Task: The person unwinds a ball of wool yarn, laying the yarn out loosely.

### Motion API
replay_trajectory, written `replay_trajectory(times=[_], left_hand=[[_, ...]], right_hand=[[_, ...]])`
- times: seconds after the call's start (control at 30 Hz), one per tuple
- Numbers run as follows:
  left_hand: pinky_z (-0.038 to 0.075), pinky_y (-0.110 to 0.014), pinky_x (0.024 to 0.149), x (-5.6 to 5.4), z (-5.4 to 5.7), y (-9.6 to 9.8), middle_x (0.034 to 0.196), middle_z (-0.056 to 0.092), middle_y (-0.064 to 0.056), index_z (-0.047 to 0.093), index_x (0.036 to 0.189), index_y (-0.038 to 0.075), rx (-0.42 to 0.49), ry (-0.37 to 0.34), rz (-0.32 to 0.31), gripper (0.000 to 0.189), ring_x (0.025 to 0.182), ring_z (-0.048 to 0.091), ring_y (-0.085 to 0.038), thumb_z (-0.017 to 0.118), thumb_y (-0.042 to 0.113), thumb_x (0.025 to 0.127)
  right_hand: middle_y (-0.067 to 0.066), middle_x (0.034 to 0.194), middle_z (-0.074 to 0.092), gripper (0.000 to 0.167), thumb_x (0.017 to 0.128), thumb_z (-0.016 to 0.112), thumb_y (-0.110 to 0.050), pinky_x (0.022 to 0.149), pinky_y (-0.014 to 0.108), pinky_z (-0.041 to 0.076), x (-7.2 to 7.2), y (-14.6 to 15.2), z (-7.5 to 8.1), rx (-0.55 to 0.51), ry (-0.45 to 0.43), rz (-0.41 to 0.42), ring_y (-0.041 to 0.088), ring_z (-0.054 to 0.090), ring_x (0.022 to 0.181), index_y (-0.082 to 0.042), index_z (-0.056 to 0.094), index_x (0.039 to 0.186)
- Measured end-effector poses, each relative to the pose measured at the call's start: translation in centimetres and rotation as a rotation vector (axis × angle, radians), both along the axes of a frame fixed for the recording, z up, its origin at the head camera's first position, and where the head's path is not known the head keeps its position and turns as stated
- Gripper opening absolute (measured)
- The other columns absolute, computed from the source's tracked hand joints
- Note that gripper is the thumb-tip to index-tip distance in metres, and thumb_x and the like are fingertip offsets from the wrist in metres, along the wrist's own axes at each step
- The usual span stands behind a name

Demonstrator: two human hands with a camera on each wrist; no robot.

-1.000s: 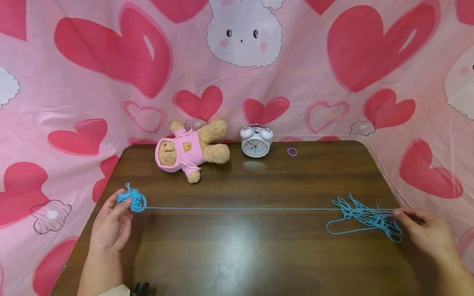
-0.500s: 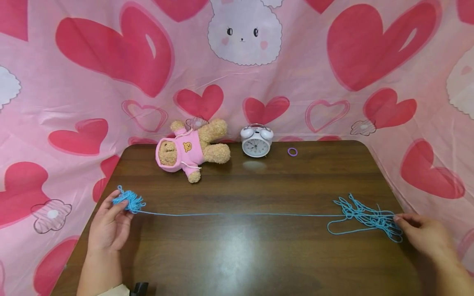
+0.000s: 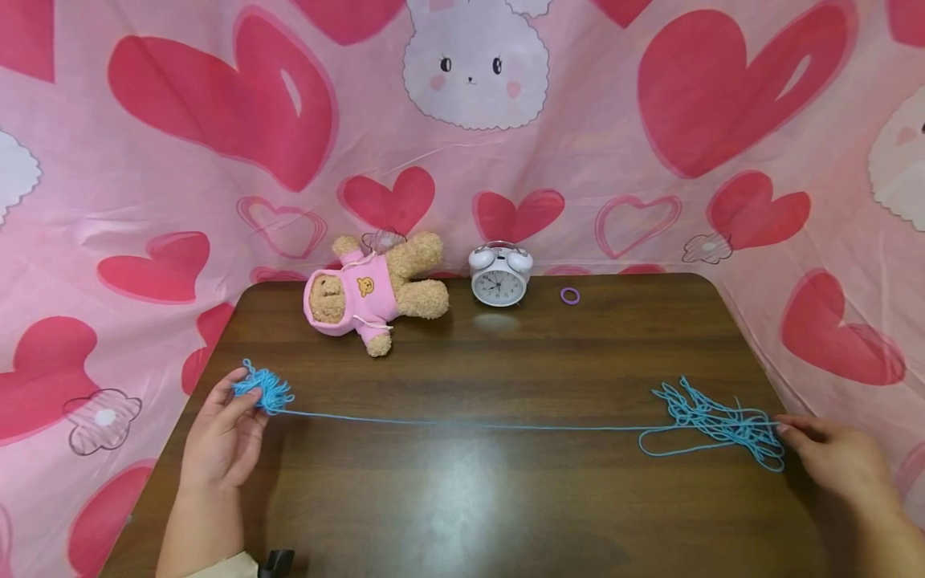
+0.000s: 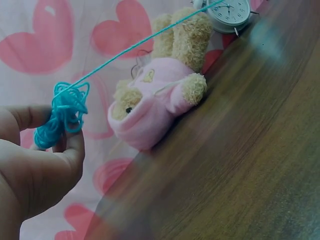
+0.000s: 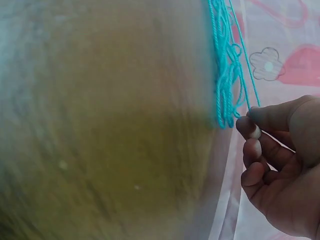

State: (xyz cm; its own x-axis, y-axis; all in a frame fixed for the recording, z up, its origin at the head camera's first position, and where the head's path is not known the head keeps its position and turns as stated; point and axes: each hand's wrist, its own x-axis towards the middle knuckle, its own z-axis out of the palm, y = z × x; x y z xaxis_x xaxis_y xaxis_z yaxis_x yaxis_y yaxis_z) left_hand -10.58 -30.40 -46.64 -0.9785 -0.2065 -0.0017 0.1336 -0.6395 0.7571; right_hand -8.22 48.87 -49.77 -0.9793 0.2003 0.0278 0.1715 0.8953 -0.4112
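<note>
At the table's left side, my left hand holds a small bundle of blue yarn between thumb and fingers. The left wrist view shows the looped bundle raised in the fingertips. One strand stretches from it across the table, sagging slightly. At the right, my right hand pinches the yarn with thumb and index finger. A loose tangle of the same yarn lies on the table just left of that hand. In the right wrist view, the pinching hand is beside the tangle.
A teddy bear in a pink hoodie lies at the back left of the wooden table. Beside it stand a white alarm clock and, further right, a purple ring. A pink heart-print cloth hangs behind.
The strand, nearly straight and level a second ago, now slopes and sags lower. My left hand has shifted slightly left, then back right. The right hand stays nearly still, pinching the yarn.
</note>
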Motion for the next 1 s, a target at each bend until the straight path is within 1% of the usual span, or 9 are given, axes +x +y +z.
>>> replay_trajectory(times=[0.23, 0.33, 0.4, 0.47, 0.6, 0.63, 0.8, 0.83, 1.0], left_hand=[[0.057, -0.023, 0.085, 0.1, 0.3, 0.0, 0.122, 0.059, -0.005, 0.064, 0.127, 0.007, -0.043, -0.036, -0.004, 0.031, 0.104, 0.067, -0.019, 0.049, -0.008, 0.104], [0.057, -0.024, 0.087, 0.1, 0.4, 0.0, 0.123, 0.061, -0.005, 0.066, 0.129, 0.007, -0.03, -0.042, -0.015, 0.033, 0.105, 0.067, -0.018, 0.049, -0.008, 0.104], [0.057, -0.024, 0.088, 0.1, 0.5, 0.1, 0.121, 0.063, -0.006, 0.068, 0.128, 0.005, -0.021, -0.047, -0.019, 0.033, 0.104, 0.068, -0.019, 0.05, -0.008, 0.104], [0.057, -0.024, 0.088, 0.2, 0.5, 0.2, 0.118, 0.066, -0.006, 0.07, 0.125, 0.004, -0.014, -0.052, -0.023, 0.031, 0.103, 0.069, -0.019, 0.05, -0.008, 0.104], [0.057, -0.023, 0.086, 0.1, 0.6, 0.4, 0.112, 0.068, -0.006, 0.071, 0.117, 0.002, -0.021, -0.07, -0.014, 0.026, 0.098, 0.07, -0.019, 0.052, -0.008, 0.103], [0.057, -0.023, 0.086, 0.1, 0.6, 0.5, 0.112, 0.068, -0.006, 0.071, 0.116, 0.002, -0.022, -0.073, -0.014, 0.025, 0.098, 0.07, -0.019, 0.052, -0.008, 0.103], [0.057, -0.023, 0.09, -0.1, 0.5, 0.7, 0.116, 0.067, -0.006, 0.07, 0.117, 0.001, -0.035, -0.061, -0.021, 0.026, 0.101, 0.07, -0.018, 0.051, -0.01, 0.103], [0.057, -0.024, 0.091, -0.2, 0.5, 0.8, 0.117, 0.067, -0.007, 0.07, 0.118, 0.0, -0.036, -0.05, -0.022, 0.026, 0.102, 0.071, -0.018, 0.051, -0.01, 0.103], [0.057, -0.025, 0.09, -0.6, 0.4, 1.2, 0.115, 0.068, -0.01, 0.067, 0.119, -0.002, -0.016, 0.011, -0.028, 0.03, 0.102, 0.072, -0.02, 0.047, -0.016, 0.101]], right_hand=[[0.038, 0.111, 0.067, 0.034, 0.103, 0.062, -0.03, 0.069, 0.039, 0.038, 0.2, -0.1, 0.8, -0.039, -0.014, -0.04, 0.059, 0.059, 0.098, 0.0, 0.072, 0.117], [0.03, 0.106, 0.073, 0.037, 0.102, 0.064, -0.034, 0.068, 0.032, 0.038, 0.1, -0.6, 0.8, -0.059, -0.001, -0.064, 0.032, 0.066, 0.089, -0.002, 0.073, 0.118], [0.027, 0.107, 0.074, 0.039, 0.102, 0.065, -0.035, 0.067, 0.028, 0.036, -0.1, -1.2, 0.8, -0.057, 0.01, -0.063, 0.024, 0.064, 0.088, -0.001, 0.073, 0.118], [0.025, 0.107, 0.075, 0.039, 0.101, 0.066, -0.034, 0.066, 0.026, 0.036, -0.4, -1.7, 0.8, -0.071, 0.018, -0.065, 0.003, 0.057, 0.082, 0.0, 0.073, 0.119], [0.03, 0.112, 0.072, 0.042, 0.102, 0.066, -0.034, 0.064, 0.026, 0.037, -1.1, -3.0, 1.2, -0.081, 0.023, -0.048, -0.008, 0.054, 0.081, 0.002, 0.072, 0.122], [0.03, 0.111, 0.072, 0.042, 0.101, 0.066, -0.035, 0.064, 0.026, 0.038, -1.3, -3.4, 1.3, -0.081, 0.03, -0.043, -0.015, 0.049, 0.079, 0.002, 0.072, 0.121], [0.027, 0.106, 0.074, 0.038, 0.1, 0.068, -0.033, 0.062, 0.025, 0.041, -2.2, -5.6, 1.6, -0.094, 0.078, 0.007, -0.021, 0.046, 0.078, -0.001, 0.074, 0.119], [0.025, 0.105, 0.075, 0.037, 0.1, 0.069, -0.032, 0.061, 0.023, 0.041, -2.4, -6.1, 1.7, -0.103, 0.088, 0.012, -0.026, 0.038, 0.077, -0.001, 0.075, 0.119], [0.022, 0.104, 0.076, 0.036, 0.1, 0.07, -0.032, 0.061, 0.017, 0.043, -3.5, -8.5, 2.1, -0.134, 0.119, 0.039, -0.025, 0.042, 0.076, -0.001, 0.075, 0.119]])
